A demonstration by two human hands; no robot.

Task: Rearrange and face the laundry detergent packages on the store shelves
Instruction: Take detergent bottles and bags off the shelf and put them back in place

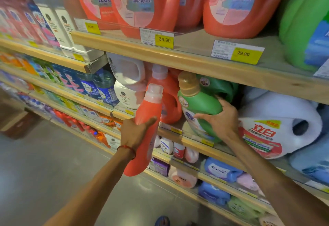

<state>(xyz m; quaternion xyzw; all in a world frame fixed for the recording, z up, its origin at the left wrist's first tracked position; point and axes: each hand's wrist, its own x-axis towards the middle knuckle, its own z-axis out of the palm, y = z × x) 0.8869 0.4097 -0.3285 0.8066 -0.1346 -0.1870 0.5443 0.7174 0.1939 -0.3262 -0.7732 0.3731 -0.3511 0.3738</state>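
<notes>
In the middle of the frame, the person's left hand (137, 133) is wrapped around the body of a slim red bottle (148, 109). The fingers are curled behind it and the thumb lies along its front. The bottle is held off the shelves, in front of the middle shelf (192, 142), with its pale pink cap up and leaning slightly right. A red string (127, 148) circles that wrist.

Just right of centre, the right hand (220, 118) grips a green bottle (201, 104) with a gold cap, fingers curled round its side. This bottle sits at the front edge of the middle shelf and tips to the left. It is just beside a red jug (170, 101) with a handle, which stands behind the held bottle. A darker green jug (219, 86) sits behind it.

To the right lies a large white bag (277, 118) with red lettering. Across the top of the frame, big red jugs (140, 2) line the upper shelf (178, 60) above yellow price tags (163, 39). A large green jug (302, 29) stands at the upper right. At lower left is grey floor (35, 163).
</notes>
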